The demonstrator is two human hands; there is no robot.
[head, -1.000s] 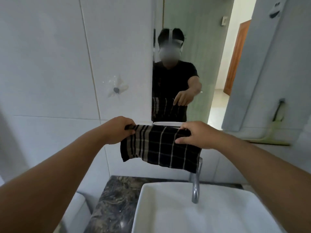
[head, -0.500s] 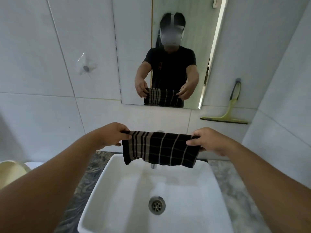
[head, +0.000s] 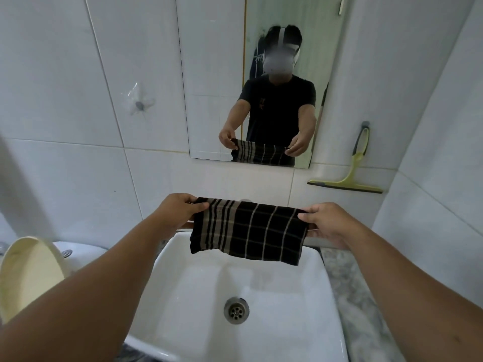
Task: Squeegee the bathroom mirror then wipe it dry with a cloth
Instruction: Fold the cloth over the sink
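Note:
A black cloth (head: pixel 248 231) with beige check lines hangs stretched between my two hands above the white sink (head: pixel 274 283). My left hand (head: pixel 177 211) pinches its left top corner and my right hand (head: pixel 324 222) pinches its right top corner. The frameless mirror (head: pixel 214 74) is fixed on the tiled wall straight ahead, above my hands, and reflects a person holding the cloth. A green squeegee (head: pixel 352 173) with a grey handle hangs from a wall hook to the right of the mirror, blade down, untouched.
The sink's drain (head: pixel 236 310) lies below the cloth. A marbled countertop (head: pixel 352 296) runs to the right of the sink. A cream plastic basin (head: pixel 28 275) sits at the lower left by a white toilet tank (head: pixel 75 253). A small wall hook (head: pixel 139 105) sticks to the tiles at left.
The view has swung from the left wall to face the mirror squarely. Both hands stay on the cloth's top corners, now spread wider with the cloth over the sink.

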